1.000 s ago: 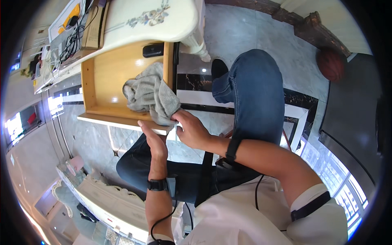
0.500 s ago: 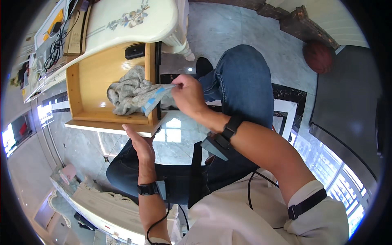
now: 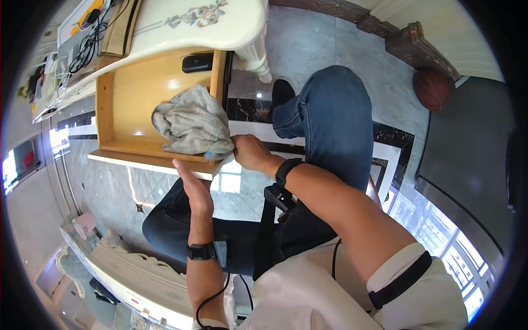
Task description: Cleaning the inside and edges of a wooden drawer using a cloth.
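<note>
A grey cloth (image 3: 192, 121) lies bunched in the right part of the open wooden drawer (image 3: 132, 82), its near right corner hanging over the drawer's side. A small light blue patch shows on that corner. My right hand (image 3: 250, 152) pinches the corner just outside the drawer, fingers closed. At the drawer's white front, my left hand (image 3: 196, 192) holds on from below, with the thumb stretched up against the front. Its other fingers are hidden beneath. A black oblong case (image 3: 197, 62) rests at the back right of the drawer.
A cream table (image 3: 236, 27) with painted flowers stands above the drawer, with cables (image 3: 85, 55) and a cardboard box (image 3: 120, 33) on it. My bent knee (image 3: 338, 110) is right of the drawer. A basketball (image 3: 432, 89) lies at the far right.
My right hand has moved down toward me, drawing the pinched corner over the drawer's side. The cloth is bunched closer to that side, and less blue shows. My left hand stays at the front.
</note>
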Tool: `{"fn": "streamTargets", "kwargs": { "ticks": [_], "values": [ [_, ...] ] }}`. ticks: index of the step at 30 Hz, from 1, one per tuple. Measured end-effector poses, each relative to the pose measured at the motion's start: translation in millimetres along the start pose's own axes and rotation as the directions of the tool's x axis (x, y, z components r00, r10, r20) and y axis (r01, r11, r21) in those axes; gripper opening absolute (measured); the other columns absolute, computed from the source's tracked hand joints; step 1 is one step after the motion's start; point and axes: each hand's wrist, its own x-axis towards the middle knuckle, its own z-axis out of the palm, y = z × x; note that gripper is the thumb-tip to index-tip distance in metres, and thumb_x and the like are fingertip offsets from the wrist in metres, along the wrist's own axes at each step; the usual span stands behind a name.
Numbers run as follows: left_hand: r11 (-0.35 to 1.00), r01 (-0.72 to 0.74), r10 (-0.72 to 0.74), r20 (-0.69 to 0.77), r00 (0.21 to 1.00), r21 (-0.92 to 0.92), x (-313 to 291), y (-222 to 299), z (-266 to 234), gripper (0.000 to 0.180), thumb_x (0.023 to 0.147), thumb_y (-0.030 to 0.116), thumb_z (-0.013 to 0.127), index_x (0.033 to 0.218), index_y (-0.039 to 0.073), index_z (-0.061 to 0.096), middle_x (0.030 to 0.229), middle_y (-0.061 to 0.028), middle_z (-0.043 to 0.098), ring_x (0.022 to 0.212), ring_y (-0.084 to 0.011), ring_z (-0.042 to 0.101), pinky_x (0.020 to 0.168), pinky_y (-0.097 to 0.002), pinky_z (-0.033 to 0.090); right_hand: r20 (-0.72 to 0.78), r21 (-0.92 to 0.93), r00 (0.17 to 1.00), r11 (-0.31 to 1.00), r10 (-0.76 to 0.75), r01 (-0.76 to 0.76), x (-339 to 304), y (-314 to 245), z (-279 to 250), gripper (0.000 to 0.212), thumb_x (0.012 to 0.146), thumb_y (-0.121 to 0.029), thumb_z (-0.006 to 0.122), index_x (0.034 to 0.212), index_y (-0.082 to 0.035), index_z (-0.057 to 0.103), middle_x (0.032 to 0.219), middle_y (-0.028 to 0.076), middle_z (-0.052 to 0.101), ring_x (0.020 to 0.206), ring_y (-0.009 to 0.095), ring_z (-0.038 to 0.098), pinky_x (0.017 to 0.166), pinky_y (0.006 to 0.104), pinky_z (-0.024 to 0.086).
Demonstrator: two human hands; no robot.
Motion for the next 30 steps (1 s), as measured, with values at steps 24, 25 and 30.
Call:
{"fn": "streamTargets", "kwargs": {
  "ticks": [24, 25, 30],
  "values": [
    [0.997, 0.031, -0.032, -0.023, 0.999, -0.074, -3.8, -0.2, 1.5, 0.090, 0.102, 0.070, 0.036, 0.162, 0.005, 0.016, 0.160, -0.0165, 0.032, 0.143, -0.0288, 0.041, 0.115, -0.0409, 0.039, 0.229, -0.170, 0.965, 0.981, 0.129, -0.091, -28.4, -44.9, -12.8, 0.036, 0.076, -0.009, 0.065, 0.107, 0.010, 0.068, 0.119, 0.029, 0.066, 0.108, 0.045, 0.066, 0.096, 0.0478, 0.054],
    [0.998, 0.021, -0.022, -0.009, 1.000, -0.066, -1.1, -2.7, 1.0, 0.089, 0.102, 0.070, 0.036, 0.162, 0.006, 0.016, 0.159, -0.0163, 0.033, 0.142, -0.0286, 0.042, 0.115, -0.0411, 0.039, 0.198, -0.170, 0.976, 0.984, 0.092, -0.058, -25.5, -34.4, -11.2, 0.037, 0.078, -0.009, 0.063, 0.111, 0.008, 0.067, 0.118, 0.029, 0.067, 0.110, 0.044, 0.065, 0.097, 0.0481, 0.053],
    [0.994, 0.028, -0.026, 0.025, 0.999, -0.105, -3.0, -3.2, 3.6, 0.088, 0.103, 0.069, 0.036, 0.160, 0.006, 0.018, 0.158, -0.0171, 0.035, 0.141, -0.0292, 0.042, 0.114, -0.0431, 0.039, 0.175, -0.106, 0.984, 0.994, 0.041, -0.022, -15.3, -26.1, 1.6, 0.039, 0.079, -0.008, 0.059, 0.115, 0.004, 0.066, 0.117, 0.030, 0.066, 0.112, 0.044, 0.063, 0.098, 0.0491, 0.051]
  ]
}}
